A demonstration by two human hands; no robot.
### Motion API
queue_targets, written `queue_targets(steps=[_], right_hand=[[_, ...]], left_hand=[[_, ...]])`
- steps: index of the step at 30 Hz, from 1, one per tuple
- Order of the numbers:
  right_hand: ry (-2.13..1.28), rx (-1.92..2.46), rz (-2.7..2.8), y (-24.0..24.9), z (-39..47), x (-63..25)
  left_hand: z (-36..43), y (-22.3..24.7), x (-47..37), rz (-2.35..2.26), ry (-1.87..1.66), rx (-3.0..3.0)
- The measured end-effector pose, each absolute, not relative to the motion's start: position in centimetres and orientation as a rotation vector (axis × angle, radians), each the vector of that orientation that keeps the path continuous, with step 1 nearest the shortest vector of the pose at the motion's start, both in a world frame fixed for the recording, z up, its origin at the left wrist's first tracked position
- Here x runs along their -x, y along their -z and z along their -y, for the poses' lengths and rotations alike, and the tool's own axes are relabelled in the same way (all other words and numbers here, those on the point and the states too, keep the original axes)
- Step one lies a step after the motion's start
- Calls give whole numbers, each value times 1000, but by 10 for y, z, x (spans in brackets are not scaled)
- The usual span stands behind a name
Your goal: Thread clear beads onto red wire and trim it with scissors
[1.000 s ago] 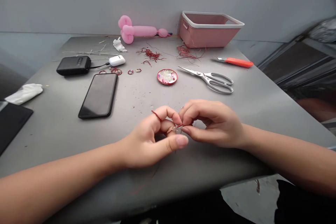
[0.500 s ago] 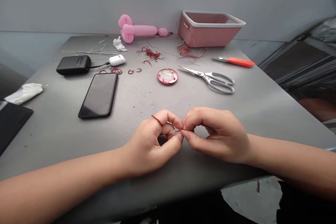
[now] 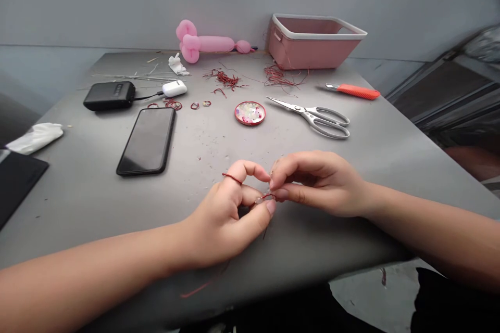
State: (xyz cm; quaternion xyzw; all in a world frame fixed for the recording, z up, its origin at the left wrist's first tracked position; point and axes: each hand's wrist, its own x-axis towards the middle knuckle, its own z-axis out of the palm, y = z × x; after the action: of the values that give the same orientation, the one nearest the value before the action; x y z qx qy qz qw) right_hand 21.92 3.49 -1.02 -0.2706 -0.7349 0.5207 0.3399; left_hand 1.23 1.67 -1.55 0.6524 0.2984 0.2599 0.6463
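Near the table's front edge, my left hand (image 3: 230, 213) holds a thin red cord (image 3: 267, 196) with a small clear bead (image 3: 259, 200) on it, close to the thumb tip. A loop of red cord circles the left index finger. My right hand (image 3: 316, 182) meets the left from the right, its thumb and index finger pinched at the same cord. A loose red end (image 3: 195, 289) trails below my left wrist. Ahead of my hands stands a round red-rimmed dish (image 3: 250, 113) of pale and pink beads.
Scissors (image 3: 312, 116) and an orange-handled cutter (image 3: 357, 91) lie to the right. A phone (image 3: 147, 140), black power bank (image 3: 109, 96), white earbud case (image 3: 174, 88) and small cord rings (image 3: 194, 106) are left. Behind are red cord bundles (image 3: 225, 79), a pink balloon (image 3: 214, 43) and a pink basket (image 3: 312, 52).
My right hand has lifted slightly, and its fingertips have shifted on the cord. A small curve of cord now shows between the hands, with red ends visible below the left hand.
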Motion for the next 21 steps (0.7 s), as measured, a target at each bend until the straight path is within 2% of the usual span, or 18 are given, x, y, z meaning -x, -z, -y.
queue_targets(steps=[4,7,15,21], right_hand=[[-1446,760,1936,9,-37,-220],[-1385,773,2008,7,-38,-221],[-944,741,2219,5,-36,-222],[-348,630,2294,4,-30,-219]], left_hand=[[-17,16,-13,-653,-550,-1440],[-17,15,-13,-663,-531,-1447],[-18,19,-13,-613,-577,-1444],[-19,20,-12,-627,-547,-1538]])
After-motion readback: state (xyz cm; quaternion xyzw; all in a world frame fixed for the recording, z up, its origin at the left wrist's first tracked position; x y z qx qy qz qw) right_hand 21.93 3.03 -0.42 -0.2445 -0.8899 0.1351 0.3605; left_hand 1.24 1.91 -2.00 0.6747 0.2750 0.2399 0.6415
